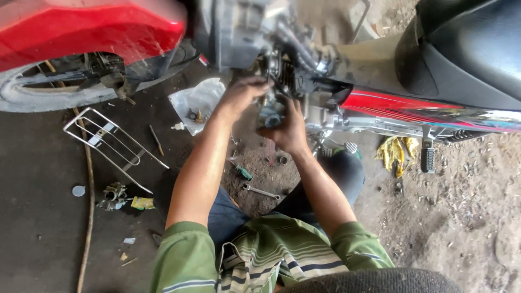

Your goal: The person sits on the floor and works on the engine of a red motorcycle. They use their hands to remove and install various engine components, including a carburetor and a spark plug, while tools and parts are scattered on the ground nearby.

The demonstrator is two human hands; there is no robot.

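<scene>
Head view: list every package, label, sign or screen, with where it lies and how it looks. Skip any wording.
Clear plastic bag: on the ground left of the left hand, crumpled, whitish, small metal parts on it.
Small yellow packet: on the ground beside a metal part, flat, yellow.
Decal stripe: on the motorcycle's side panel, red with coloured streaks.
No signs or screens.

Shirt: you wear an olive-green short-sleeved top, striped across the front in cream and dark navy
Sleeves: yours end above the elbow, each with a thin pale band near the hem
Forearms: bare down to your left hand (239,97) and right hand (286,129)
Legs: your trousers are dark blue-grey
Hands: no gloves, rings or watch show
</scene>
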